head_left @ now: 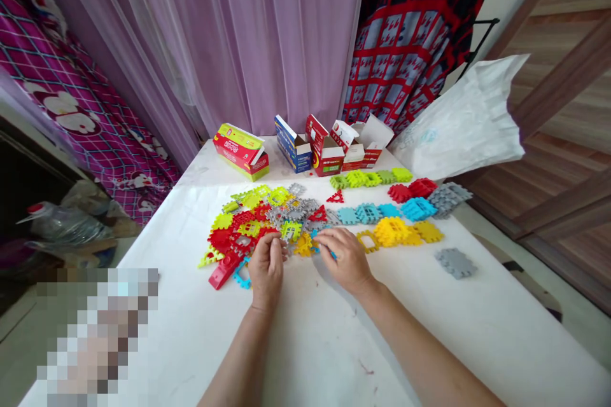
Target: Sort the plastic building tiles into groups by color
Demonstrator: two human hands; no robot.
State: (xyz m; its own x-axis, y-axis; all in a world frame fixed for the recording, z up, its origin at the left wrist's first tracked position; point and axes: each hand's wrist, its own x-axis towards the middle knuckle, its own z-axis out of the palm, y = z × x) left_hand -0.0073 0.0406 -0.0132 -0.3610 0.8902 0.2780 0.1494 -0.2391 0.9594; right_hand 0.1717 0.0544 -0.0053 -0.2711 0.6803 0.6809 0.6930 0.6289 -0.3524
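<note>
Both hands are held over the table [305, 356], at the near side of a mixed pile [286, 211] of notched plastic pieces in red, lime green, grey, yellow and blue. The left hand [267, 262] is loosely curled at the pile's near edge; whether a piece is gripped cannot be told. The right hand [347, 259] is placed just beside the pile, palm down, with fingers bent toward the left hand. Blue is seen under its fingers, but a grip cannot be confirmed. The hands are kept apart, with a yellow-orange piece [303, 245] seen between them.

At the pile's near left edge, a long red block [225, 269] is laid at a slant, and a blue frame piece [242, 275] is partly hidden by the left hand.

To the right, pieces are grouped by colour. Yellow pieces [394, 231] are laid in an overlapping row, with blue pieces [417, 208] behind. Red pieces [413, 189] and grey pieces [449, 199] are heaped near the right edge; a separate grey stack [456, 262] is set nearer the camera. Green pieces [372, 179] are lined up farther back, in front of the cartons. A red triangle [337, 196] is set apart between pile and green row.

Along the far edge, a red-and-lime box [241, 152], a blue box [293, 145] and several opened red-and-white cartons [329, 147] are stood. A white bag [458, 124] is noted at the far right corner.
</note>
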